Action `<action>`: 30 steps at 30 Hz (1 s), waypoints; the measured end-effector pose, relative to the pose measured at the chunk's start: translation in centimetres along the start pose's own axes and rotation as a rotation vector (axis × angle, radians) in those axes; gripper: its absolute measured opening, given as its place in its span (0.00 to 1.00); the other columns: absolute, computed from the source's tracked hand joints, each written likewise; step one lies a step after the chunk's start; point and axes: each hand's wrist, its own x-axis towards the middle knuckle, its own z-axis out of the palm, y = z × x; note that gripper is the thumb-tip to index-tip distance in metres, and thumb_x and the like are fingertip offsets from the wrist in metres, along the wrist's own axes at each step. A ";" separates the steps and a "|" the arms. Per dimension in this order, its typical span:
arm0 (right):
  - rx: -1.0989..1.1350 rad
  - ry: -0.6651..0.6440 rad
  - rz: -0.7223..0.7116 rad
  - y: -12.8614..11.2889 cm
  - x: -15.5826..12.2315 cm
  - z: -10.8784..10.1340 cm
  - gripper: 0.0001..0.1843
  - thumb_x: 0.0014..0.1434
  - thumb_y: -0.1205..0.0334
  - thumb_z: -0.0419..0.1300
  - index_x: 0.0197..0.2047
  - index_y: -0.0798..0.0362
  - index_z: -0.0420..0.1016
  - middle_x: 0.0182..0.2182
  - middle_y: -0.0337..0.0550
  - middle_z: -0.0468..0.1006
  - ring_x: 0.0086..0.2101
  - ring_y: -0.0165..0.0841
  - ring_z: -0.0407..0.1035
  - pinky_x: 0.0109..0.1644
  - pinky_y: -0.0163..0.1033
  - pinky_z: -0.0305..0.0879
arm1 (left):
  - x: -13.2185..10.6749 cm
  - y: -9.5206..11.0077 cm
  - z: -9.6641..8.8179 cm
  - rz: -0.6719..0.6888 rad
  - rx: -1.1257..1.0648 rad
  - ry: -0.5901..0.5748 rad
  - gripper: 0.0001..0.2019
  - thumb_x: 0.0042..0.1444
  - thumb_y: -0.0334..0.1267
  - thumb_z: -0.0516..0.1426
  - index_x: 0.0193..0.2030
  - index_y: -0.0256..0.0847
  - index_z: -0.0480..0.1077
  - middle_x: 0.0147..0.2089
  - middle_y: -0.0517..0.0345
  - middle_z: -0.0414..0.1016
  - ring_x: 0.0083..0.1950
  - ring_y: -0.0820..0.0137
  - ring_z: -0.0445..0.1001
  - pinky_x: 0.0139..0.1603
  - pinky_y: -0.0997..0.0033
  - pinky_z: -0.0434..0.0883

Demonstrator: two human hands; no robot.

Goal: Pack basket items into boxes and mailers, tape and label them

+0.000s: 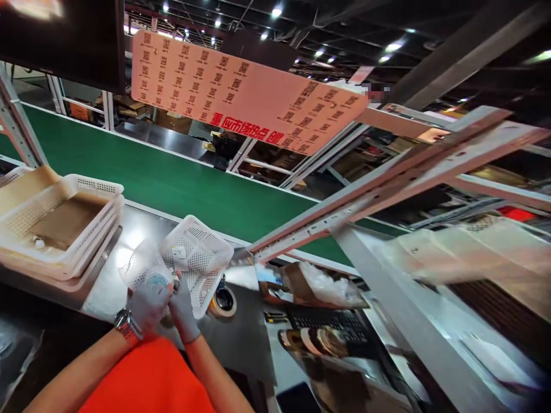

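Handling the clear wrap (pixel 140 265) seems the step in hand, at the white basket's (pixel 204 249) left side: the gloved left hand (pixel 148 304) pinches it; I can't tell the right hand's (pixel 183 307) grip. The next move, I'd judge, calls for 2 steady hands. Beyond the metal bench (pixel 245 335) runs a green belt (pixel 193 201), near 1 red-lettered sign (pixel 262 97).

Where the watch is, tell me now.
In the head view, left of centre and low, the watch sits on the wrist of the gloved left hand, just up and left of the red garment.
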 end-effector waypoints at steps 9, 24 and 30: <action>0.160 -0.062 0.225 0.2 0.7 -1.8 0.38 0.54 0.50 0.67 0.67 0.53 0.77 0.47 0.48 0.86 0.42 0.43 0.79 0.48 0.48 0.79 | -0.3 -0.8 0.1 0.004 -0.183 0.002 0.15 0.73 0.33 0.52 0.47 0.40 0.82 0.30 0.57 0.83 0.29 0.64 0.82 0.30 0.68 0.71; 0.283 -0.369 0.211 -2.8 1.8 -4.2 0.24 0.54 0.43 0.77 0.48 0.49 0.89 0.43 0.43 0.88 0.40 0.38 0.79 0.46 0.42 0.75 | 1.8 -2.2 -0.4 -0.717 -0.817 0.030 0.16 0.69 0.43 0.59 0.48 0.39 0.89 0.46 0.52 0.92 0.44 0.59 0.90 0.49 0.63 0.86; -0.105 -0.219 -0.055 -3.5 3.3 -3.2 0.12 0.64 0.52 0.66 0.33 0.50 0.84 0.29 0.39 0.81 0.32 0.35 0.72 0.40 0.40 0.69 | 2.8 -2.3 -1.1 -0.804 -0.850 0.024 0.16 0.65 0.46 0.62 0.45 0.40 0.89 0.46 0.52 0.92 0.45 0.60 0.90 0.52 0.63 0.86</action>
